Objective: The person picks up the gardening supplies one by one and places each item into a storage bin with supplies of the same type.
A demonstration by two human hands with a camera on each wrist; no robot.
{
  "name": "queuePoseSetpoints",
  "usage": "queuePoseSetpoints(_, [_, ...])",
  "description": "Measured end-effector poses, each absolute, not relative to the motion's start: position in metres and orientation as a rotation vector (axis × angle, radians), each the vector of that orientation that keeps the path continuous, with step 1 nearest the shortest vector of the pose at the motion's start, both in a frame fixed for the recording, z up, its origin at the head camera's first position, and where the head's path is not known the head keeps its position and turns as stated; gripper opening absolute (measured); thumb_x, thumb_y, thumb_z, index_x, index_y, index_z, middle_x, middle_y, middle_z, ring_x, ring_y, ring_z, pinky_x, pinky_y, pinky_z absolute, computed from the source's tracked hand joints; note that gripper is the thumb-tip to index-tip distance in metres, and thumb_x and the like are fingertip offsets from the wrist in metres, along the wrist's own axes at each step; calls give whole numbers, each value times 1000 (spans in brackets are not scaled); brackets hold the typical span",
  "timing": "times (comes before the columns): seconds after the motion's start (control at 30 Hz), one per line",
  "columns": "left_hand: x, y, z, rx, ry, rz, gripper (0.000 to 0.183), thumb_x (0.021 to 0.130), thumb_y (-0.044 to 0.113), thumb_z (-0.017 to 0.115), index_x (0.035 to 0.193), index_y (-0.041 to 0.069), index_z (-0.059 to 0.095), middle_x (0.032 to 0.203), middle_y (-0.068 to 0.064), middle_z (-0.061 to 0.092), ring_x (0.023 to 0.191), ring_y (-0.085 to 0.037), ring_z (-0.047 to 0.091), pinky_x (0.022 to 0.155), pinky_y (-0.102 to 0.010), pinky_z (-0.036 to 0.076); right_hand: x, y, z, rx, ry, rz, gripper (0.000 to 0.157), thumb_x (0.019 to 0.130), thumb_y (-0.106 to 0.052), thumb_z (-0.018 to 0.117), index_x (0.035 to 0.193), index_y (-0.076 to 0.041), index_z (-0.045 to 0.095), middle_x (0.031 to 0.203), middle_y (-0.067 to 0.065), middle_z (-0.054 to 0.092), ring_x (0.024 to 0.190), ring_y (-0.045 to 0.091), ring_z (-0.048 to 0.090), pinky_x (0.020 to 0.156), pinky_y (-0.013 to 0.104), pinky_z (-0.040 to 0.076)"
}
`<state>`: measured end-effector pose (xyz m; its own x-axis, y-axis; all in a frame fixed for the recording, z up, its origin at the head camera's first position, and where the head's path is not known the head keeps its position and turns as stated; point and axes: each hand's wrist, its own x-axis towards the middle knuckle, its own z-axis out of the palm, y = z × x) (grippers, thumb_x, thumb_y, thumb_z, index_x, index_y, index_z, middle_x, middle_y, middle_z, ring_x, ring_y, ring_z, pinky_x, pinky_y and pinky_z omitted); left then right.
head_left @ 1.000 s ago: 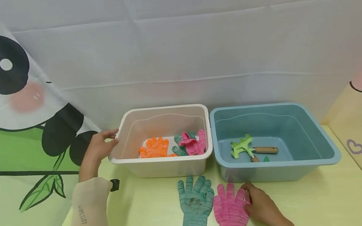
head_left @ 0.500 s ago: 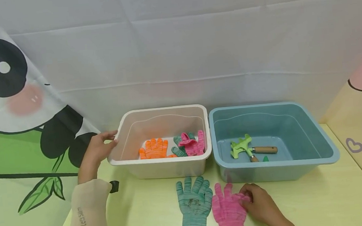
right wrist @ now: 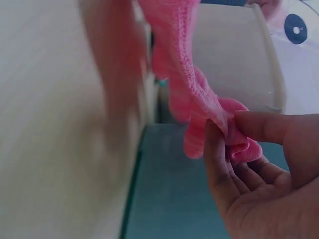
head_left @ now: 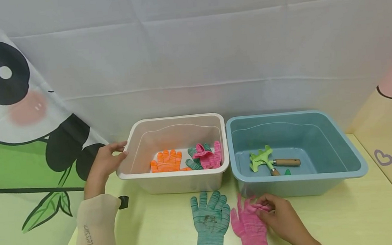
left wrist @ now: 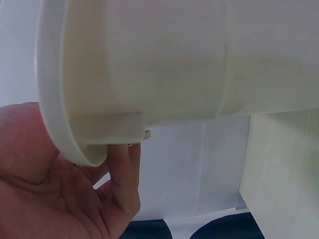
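In the head view my left hand (head_left: 109, 160) holds the left rim of a cream plastic tub (head_left: 180, 183); the left wrist view has the fingers under the tub's rim (left wrist: 52, 84). My right hand (head_left: 277, 214) pinches a pink knitted glove (head_left: 252, 226) by its finger side, between thumb and fingertips. Seen from the right wrist, the pink glove (right wrist: 207, 107) hangs from that pinch, lifted off the table on this side. A green knitted glove (head_left: 209, 226) with a dark smudge lies flat to its left.
Inside the cream tub are an orange glove (head_left: 167, 161), a pink glove (head_left: 207, 158) and a green glove (head_left: 194, 163). A blue tub (head_left: 327, 183) to its right holds small green garden tools (head_left: 262, 157) with wooden handles. A cloth wall (head_left: 190, 60) stands behind.
My right hand has shifted slightly up and left, raising the pink glove's edge, so its fingers have bunched and tilted. The left hand stays on the cream tub's rim.
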<state>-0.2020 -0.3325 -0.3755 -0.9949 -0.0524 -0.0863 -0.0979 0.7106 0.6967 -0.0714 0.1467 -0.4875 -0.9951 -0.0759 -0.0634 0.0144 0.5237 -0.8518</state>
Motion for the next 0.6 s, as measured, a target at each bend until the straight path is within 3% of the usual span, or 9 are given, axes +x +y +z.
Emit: queuePoseSetpoints(0.6, [-201, -331, -375, -147, 2853, 1177, 54, 108, 11, 56, 156, -7, 43, 144, -37, 52, 138, -52, 45, 108, -64, 44, -66, 143, -442, -220, 2570, -1586, 11, 93, -2, 79, 99, -9, 72, 97, 1, 74, 84, 9, 67, 70, 25, 58])
